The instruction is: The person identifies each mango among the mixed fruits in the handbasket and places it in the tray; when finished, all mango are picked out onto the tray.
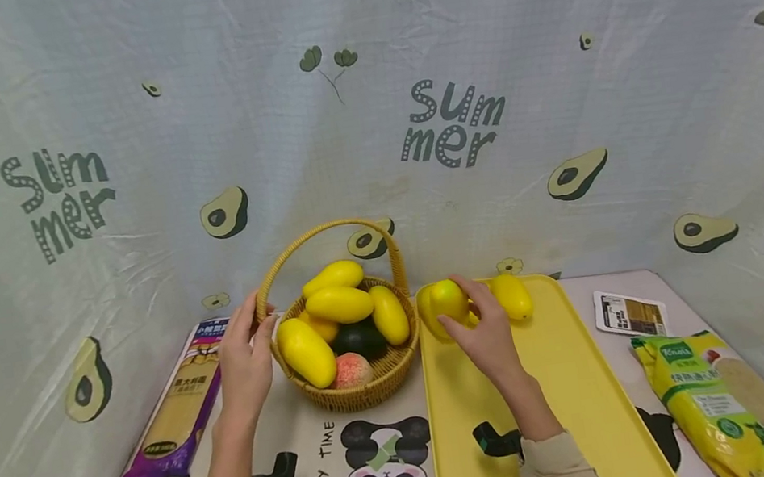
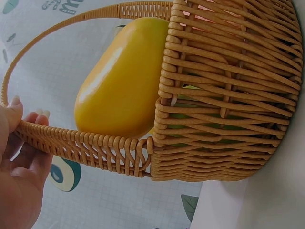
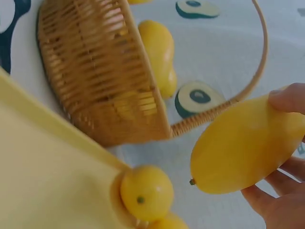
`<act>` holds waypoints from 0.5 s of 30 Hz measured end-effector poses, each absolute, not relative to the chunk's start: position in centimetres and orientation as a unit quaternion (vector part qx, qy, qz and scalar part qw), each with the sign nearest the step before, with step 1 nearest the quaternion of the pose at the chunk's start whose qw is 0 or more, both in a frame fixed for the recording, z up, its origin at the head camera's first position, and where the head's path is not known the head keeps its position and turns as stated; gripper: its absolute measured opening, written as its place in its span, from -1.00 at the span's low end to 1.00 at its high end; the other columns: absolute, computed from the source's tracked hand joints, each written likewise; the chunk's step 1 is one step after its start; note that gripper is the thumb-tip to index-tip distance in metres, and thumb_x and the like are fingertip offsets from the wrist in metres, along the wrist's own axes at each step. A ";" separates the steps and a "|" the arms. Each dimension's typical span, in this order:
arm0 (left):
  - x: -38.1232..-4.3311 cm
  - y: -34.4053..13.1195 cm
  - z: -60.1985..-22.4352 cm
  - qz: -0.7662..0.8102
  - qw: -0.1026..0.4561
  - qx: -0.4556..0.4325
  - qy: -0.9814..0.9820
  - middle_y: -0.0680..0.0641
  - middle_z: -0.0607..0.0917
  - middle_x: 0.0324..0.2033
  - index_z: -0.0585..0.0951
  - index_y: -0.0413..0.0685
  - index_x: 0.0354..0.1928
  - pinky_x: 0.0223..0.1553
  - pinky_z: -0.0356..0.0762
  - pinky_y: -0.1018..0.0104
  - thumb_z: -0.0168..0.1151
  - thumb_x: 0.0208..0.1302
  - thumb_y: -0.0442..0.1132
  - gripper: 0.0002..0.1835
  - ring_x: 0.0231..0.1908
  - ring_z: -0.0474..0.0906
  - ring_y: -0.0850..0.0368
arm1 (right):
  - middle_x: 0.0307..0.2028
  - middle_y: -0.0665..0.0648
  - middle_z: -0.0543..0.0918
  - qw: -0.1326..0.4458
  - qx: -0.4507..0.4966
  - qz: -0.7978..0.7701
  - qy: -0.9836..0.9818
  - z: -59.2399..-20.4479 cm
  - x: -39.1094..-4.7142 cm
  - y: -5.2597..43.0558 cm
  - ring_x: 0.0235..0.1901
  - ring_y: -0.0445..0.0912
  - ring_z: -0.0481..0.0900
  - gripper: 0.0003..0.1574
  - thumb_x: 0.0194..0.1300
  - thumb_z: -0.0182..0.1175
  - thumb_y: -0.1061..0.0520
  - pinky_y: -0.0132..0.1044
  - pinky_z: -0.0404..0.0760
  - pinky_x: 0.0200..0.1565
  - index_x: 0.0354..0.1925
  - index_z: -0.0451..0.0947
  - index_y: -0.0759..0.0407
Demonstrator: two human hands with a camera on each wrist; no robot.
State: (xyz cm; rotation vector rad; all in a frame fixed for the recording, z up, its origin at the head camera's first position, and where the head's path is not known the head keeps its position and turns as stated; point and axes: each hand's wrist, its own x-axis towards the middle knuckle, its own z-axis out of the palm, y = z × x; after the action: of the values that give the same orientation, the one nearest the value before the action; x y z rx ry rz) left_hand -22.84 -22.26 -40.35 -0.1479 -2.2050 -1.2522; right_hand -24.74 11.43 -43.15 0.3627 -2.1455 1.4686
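Observation:
With my left hand [image 1: 245,362] I hold the left side of the handle [image 1: 312,236] of a wicker basket [image 1: 375,394]; the left wrist view shows thumb and fingers around the woven strip. Several yellow mangoes [image 1: 340,305], a dark green fruit [image 1: 361,340] and a reddish peach [image 1: 352,370] lie in the basket. My right hand [image 1: 486,330] grips another mango [image 3: 243,148] between thumb and fingers, to the right of the basket and above the yellow tray [image 1: 550,394]. More yellow fruit [image 1: 511,296] rests at the tray's far end, partly behind that hand.
A purple pasta packet [image 1: 175,414] lies left of the basket. To the right of the tray are a yellow Knorr bag [image 1: 736,409] and a small labelled packet [image 1: 630,313]. A patterned curtain [image 1: 364,110] hangs behind the table.

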 end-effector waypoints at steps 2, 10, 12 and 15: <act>-22.8 -22.2 -40.3 -0.470 0.296 -0.057 -0.829 -0.10 0.61 0.01 0.41 0.01 0.40 0.08 0.33 0.80 0.06 0.50 -0.20 -0.53 0.11 0.55 0.00 | 0.09 0.18 0.58 0.246 0.125 0.541 -0.794 -43.1 -24.7 12.2 0.09 0.04 0.51 -0.26 0.12 0.46 0.22 0.13 0.56 0.17 0.27 0.49 0.05; -22.9 -22.2 -40.3 -0.468 0.303 -0.055 -0.828 -0.10 0.62 0.00 0.42 -0.01 0.39 0.04 0.34 0.81 0.06 0.50 -0.21 -0.54 0.09 0.55 0.04 | 0.16 0.20 0.55 0.255 0.093 0.527 -0.805 -43.5 -24.9 15.3 0.13 0.08 0.49 -0.26 0.15 0.44 0.21 0.17 0.55 0.18 0.30 0.47 0.10; -22.9 -22.2 -40.4 -0.467 0.303 -0.055 -0.829 -0.11 0.62 0.01 0.42 -0.01 0.39 0.04 0.33 0.82 0.06 0.50 -0.21 -0.54 0.09 0.55 0.03 | 0.19 0.21 0.53 0.258 0.082 0.523 -0.808 -43.5 -25.0 16.1 0.16 0.10 0.48 -0.25 0.16 0.44 0.21 0.18 0.54 0.19 0.31 0.46 0.11; -22.9 -22.2 -40.5 -0.468 0.301 -0.055 -0.829 -0.11 0.62 0.01 0.41 0.00 0.40 0.04 0.33 0.82 0.05 0.51 -0.20 -0.54 0.11 0.55 0.00 | 0.22 0.21 0.52 0.260 0.065 0.517 -0.813 -43.5 -25.1 17.3 0.19 0.11 0.48 -0.25 0.18 0.42 0.20 0.18 0.53 0.21 0.32 0.44 0.08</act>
State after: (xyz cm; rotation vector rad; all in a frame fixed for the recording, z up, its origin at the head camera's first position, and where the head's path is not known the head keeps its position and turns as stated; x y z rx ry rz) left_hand -22.92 -22.24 -40.51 -0.1450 -2.1988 -1.2414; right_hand -25.06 17.29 -43.52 0.1772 -2.2021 1.4003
